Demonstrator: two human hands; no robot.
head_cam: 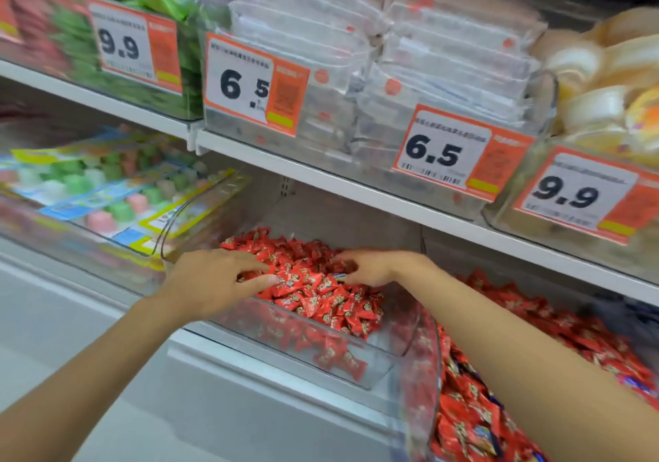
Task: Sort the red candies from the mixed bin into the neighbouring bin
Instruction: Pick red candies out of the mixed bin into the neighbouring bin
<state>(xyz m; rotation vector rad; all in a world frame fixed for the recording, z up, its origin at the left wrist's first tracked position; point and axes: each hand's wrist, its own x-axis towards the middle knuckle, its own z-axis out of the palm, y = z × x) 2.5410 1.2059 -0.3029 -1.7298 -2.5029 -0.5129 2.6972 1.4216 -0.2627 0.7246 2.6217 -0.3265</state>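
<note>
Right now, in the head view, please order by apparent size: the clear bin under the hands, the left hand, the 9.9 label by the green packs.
Largest: clear bin.
Then left hand and 9.9 label: they look alike, and the hand is nearer, so I leave them unranked.

Clear bin (pixel 374 365) open on top — shelf (pixel 356 190) overhead caps headroom; curved wall of right bin (pixel 429 372) rises between them.

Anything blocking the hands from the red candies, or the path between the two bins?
Nothing at the hands: left hand and right hand both touch the red candies in the middle bin. Between it and the mixed bin on the right rise clear side walls; candies must go over them.
</note>
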